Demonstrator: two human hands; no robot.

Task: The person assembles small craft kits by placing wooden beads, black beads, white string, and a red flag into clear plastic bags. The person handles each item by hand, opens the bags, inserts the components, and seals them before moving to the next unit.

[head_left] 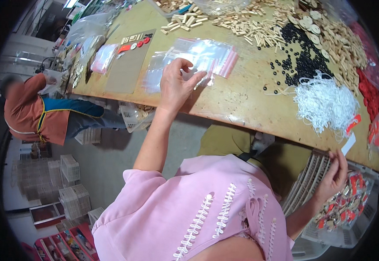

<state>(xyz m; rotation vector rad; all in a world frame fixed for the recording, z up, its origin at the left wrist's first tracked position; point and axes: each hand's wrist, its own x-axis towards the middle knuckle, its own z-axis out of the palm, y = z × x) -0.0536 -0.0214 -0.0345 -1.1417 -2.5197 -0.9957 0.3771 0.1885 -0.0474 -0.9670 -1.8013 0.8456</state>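
Note:
My left hand is over a loose pile of clear zip bags with pink-red top strips. Its thumb and fingers are curved and apart, and I see nothing gripped between them. At the table's right front edge, my right hand hangs low with its fingers loosely spread and nothing visible in them. A white paper strip lies at the table edge close to those fingertips. Under that hand stands a crate of filled bags with red and wooden pieces inside.
Black beads, white cord, wooden sticks and wooden discs are heaped at the right and back. A brown board carries sample parts. At left, a person in an orange top stands beside the table.

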